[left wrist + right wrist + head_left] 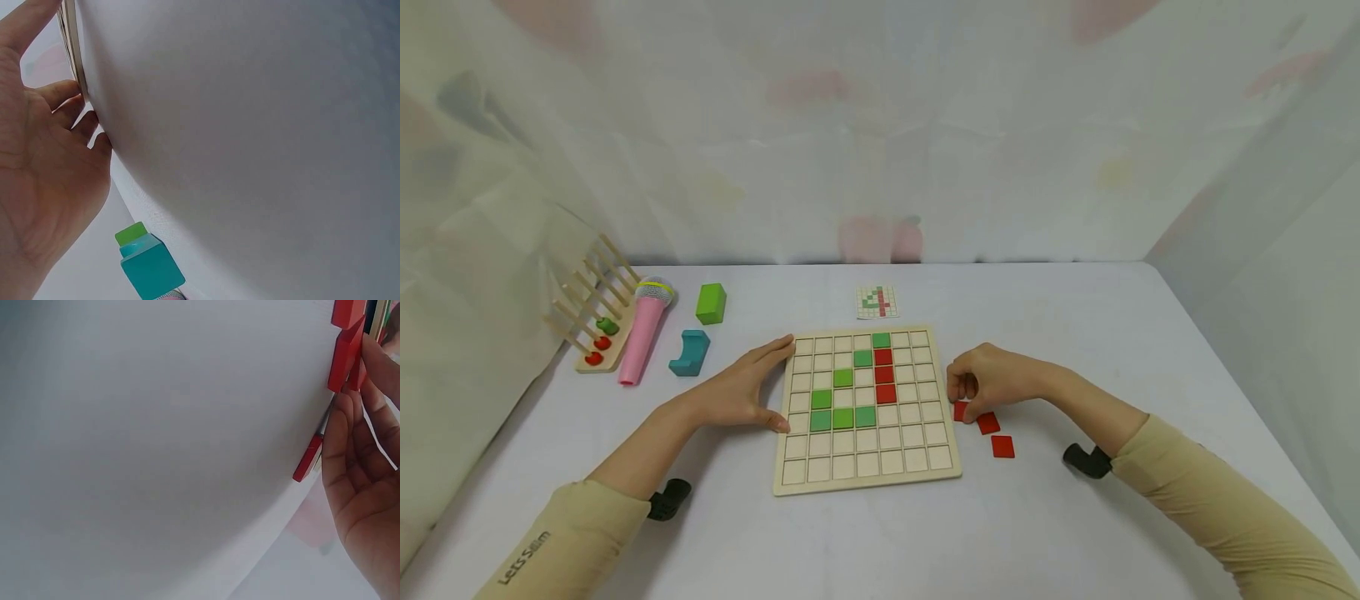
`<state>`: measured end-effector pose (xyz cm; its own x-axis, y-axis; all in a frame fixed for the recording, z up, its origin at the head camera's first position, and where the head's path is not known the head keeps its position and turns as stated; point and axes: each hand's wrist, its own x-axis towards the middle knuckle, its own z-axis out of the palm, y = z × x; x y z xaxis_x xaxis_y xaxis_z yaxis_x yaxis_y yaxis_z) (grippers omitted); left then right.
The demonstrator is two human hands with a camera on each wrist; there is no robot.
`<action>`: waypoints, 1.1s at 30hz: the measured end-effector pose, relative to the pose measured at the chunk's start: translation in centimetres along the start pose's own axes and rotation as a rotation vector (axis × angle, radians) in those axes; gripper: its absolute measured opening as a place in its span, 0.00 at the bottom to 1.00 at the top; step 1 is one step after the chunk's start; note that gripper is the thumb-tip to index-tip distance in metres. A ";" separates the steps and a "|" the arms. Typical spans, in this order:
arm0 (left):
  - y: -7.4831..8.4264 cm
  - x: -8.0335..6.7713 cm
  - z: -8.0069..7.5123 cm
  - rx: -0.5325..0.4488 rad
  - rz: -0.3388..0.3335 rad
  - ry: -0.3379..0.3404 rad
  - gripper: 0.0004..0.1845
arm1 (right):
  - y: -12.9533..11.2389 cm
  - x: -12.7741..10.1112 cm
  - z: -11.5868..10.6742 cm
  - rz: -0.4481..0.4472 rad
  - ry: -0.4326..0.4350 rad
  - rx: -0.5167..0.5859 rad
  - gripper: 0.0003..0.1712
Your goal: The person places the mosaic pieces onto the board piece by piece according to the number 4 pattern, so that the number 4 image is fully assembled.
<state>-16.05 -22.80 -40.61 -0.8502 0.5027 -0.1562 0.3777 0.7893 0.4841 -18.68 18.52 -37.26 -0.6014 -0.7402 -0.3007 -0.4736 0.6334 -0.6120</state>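
A wooden grid board (867, 462) lies on the table with green tiles (842, 418) and a column of red tiles (885, 375) in its squares. My left hand (737, 387) rests at the board's left edge, thumb and fingers spread along it. To the right of the board, my right hand (1000, 379) pinches a red tile (960, 411) between thumb and fingers, close over the table. Two loose red tiles, one nearer the hand (988, 423) and one closer to me (1003, 447), lie beside it. In the right wrist view the pinched tile (357, 365) appears tilted.
Behind the board lies a small pattern card (877, 302). At the left are a green block (711, 303), a teal curved block (689, 353), a pink toy microphone (643, 333) and a peg stand (613, 342) with red and green beads. Fabric walls border the table.
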 end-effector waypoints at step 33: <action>0.2 -0.2 -0.2 0.025 0.001 0.007 0.68 | -2.9 2.5 -1.4 -0.075 0.064 0.025 0.06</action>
<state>-15.85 -22.81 -40.28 -0.8525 0.5010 -0.1495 0.3877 0.7976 0.4622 -19.73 15.13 -35.28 -0.6051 -0.7689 -0.2066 -0.5029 0.5703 -0.6495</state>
